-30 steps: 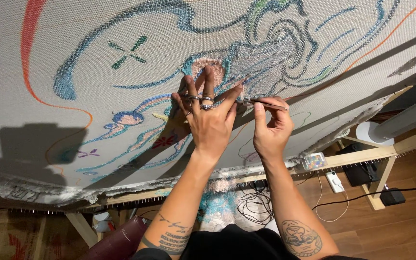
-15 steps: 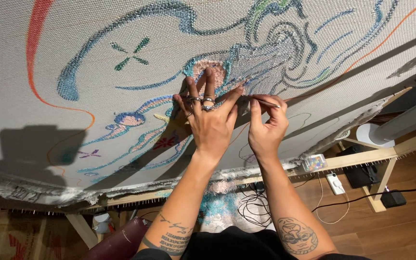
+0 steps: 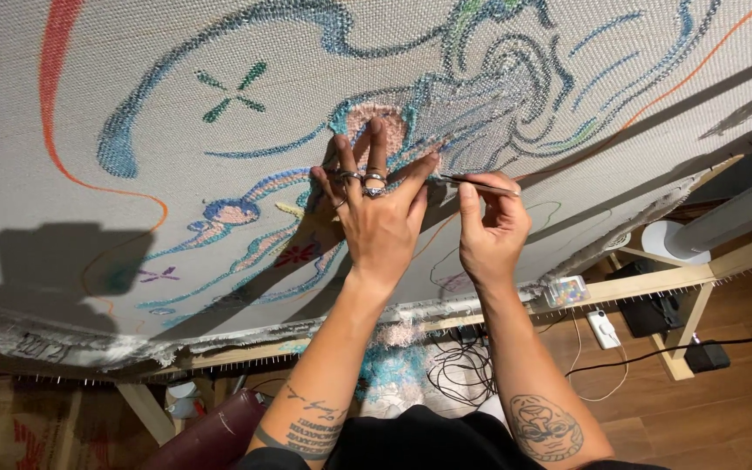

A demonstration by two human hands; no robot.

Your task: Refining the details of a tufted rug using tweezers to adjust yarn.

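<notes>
The left hand (image 3: 376, 213) lies flat against the cloth (image 3: 132, 87), fingers spread and pointing up, holding nothing; several rings sit on its fingers. Its fingertips rest on a pink patch (image 3: 372, 122) edged with blue stitching. The right hand (image 3: 491, 228) is just beside it, fingers closed in a pinch on a thin metal tool (image 3: 480, 184), which lies nearly level with its tip pointing left, touching the cloth close to the left index finger. Both forearms rise from the bottom edge and carry tattoos; the left wrist is bent back so the palm presses the fabric.

The cloth is a pale woven sheet stretched on a wooden frame (image 3: 654, 283) and tilted over the person. It bears drawn and partly stitched lines: blue swirls, a green cross (image 3: 232, 90), an orange-red curve (image 3: 54, 78) at the left, a small blue and pink figure (image 3: 228, 211). Its lower edge is frayed. A shadow (image 3: 63, 261) falls on the left part.

Below is a wooden floor (image 3: 724, 409). Black cables (image 3: 463, 370) coil under the frame, a loose heap of blue and pink yarn (image 3: 393, 361) lies beside them, and a small white device (image 3: 602, 329) and a black box (image 3: 707, 355) lie to the right. A white cylinder (image 3: 741, 209) slants behind the frame at the right. A dark red cushion (image 3: 215, 431) shows at lower left.
</notes>
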